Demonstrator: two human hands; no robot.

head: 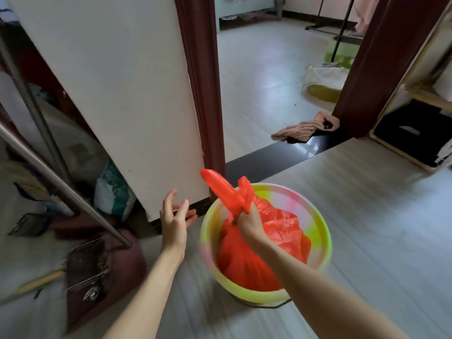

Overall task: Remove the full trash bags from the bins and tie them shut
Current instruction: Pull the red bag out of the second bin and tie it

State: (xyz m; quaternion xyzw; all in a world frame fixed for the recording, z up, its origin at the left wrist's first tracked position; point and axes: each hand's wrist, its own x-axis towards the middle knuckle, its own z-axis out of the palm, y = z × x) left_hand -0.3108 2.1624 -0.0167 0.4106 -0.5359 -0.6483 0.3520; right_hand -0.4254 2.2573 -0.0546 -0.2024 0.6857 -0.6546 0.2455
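No legible writing; red bag (256, 253)

**Person's body, head view: visible parts**

Two forearms, bare from the lower edge of the picture up to the wrists. No sleeve, cuff or glove anywhere along either. Left hand (176, 216): bare, no ring, no watch, no band at the wrist. Right hand (249, 222): bare likewise, wrist unadorned. Fingernails short, unpainted where discernible on the left. Slight motion blur along both forearms. Nothing else of the body in view.
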